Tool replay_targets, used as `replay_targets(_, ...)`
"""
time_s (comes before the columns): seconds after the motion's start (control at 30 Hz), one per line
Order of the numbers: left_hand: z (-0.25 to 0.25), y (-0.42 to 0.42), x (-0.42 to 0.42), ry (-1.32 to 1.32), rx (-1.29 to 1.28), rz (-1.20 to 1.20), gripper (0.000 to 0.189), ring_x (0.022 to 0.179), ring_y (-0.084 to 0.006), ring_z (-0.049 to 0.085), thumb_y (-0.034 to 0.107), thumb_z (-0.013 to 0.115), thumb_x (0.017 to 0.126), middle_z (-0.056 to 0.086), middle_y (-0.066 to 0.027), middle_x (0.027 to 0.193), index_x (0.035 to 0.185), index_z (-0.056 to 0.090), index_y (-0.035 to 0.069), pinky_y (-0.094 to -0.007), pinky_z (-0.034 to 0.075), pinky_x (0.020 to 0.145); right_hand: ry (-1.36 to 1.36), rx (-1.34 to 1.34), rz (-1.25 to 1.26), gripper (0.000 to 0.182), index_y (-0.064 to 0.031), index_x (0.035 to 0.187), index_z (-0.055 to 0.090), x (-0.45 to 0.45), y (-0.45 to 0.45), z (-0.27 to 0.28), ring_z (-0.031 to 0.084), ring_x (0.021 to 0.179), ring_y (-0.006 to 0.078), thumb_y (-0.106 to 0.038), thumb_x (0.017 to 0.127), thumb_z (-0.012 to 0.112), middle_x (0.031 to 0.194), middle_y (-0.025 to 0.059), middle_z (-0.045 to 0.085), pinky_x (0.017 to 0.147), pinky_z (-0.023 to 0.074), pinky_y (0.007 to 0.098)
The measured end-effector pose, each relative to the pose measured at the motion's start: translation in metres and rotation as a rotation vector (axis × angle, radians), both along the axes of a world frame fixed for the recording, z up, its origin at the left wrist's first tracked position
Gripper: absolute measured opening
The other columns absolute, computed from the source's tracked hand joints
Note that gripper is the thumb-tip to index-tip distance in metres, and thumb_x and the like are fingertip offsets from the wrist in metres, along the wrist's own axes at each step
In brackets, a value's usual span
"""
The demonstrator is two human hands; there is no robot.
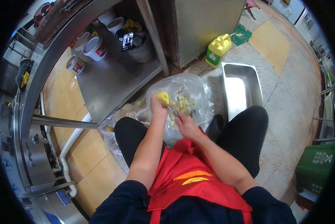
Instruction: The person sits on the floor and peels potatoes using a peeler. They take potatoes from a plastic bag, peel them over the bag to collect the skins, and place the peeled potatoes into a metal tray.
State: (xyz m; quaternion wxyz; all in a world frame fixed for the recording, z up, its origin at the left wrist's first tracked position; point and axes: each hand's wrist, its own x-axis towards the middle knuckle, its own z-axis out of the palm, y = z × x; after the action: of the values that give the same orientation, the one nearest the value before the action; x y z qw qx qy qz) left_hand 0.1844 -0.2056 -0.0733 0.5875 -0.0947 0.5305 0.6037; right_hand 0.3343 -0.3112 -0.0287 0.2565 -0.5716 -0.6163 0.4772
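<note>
My left hand grips a yellow, peeled-looking potato, slightly blurred. In my right hand is a small metal tool, probably a peeler; most of it hides behind my fingers. The tool is close to the potato, but I cannot tell if they touch. Both hands are above a wide-mouthed clear plastic bag on the floor, with yellow and brown peelings inside. Beside my left knee lies another clear plastic bag with round tan items, likely unpeeled potatoes.
A deep steel pan stands by my right knee, a yellow jug beyond it. Left is a steel shelf with plastic tubs and a lit phone against a bucket. A green bin is far right.
</note>
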Motion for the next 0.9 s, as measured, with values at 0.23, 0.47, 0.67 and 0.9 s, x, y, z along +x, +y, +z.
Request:
replay_targets(0.23,-0.001,-0.006,0.009,0.274,0.175,0.005,0.025,0.082,-0.0206,0.061,0.024,0.065,0.08,0.061,-0.0059,0.094,0.097,0.058,0.008,-0.0351,0.049,0.072,-0.063,0.043,-0.033,0.047,0.0019,0.135,0.044,0.0,0.033,0.047,0.058,0.109,0.0421,-0.021,0.095,0.05,0.112,0.0314,0.059,0.093,0.0456,0.0421)
replay_targets(0.47,-0.037,0.002,-0.023,0.053,-0.091,-0.07,0.035,0.087,-0.0238,0.061,0.036,0.064,0.079,0.063,-0.0058,0.1,0.104,0.058,0.012,-0.0407,0.048,0.072,-0.03,0.02,0.023,0.047,0.0036,0.134,0.045,-0.01,-0.012,-0.001,0.059,0.105,0.0421,-0.02,0.094,0.05,0.11,0.0309,0.06,0.091,0.0456,0.0438)
replay_targets(0.67,-0.018,-0.004,-0.001,-0.113,-0.021,-0.219,0.045,0.091,-0.027,0.058,0.05,0.06,0.08,0.062,-0.0069,0.104,0.109,0.059,0.016,-0.0438,0.048,0.072,0.047,0.11,-0.106,0.047,0.0052,0.133,0.044,0.007,0.027,0.022,0.059,0.096,0.0464,-0.021,0.094,0.047,0.1,0.0318,0.062,0.085,0.0463,0.0487)
replay_targets(0.9,-0.045,0.002,-0.031,-0.104,0.091,-0.084,0.044,0.094,-0.0275,0.057,0.049,0.053,0.081,0.06,-0.0079,0.105,0.107,0.058,0.014,-0.0465,0.046,0.079,0.063,0.011,0.008,0.049,0.0054,0.135,0.041,-0.017,-0.017,0.007,0.059,0.093,0.0483,-0.019,0.093,0.049,0.096,0.0344,0.06,0.083,0.0457,0.0513)
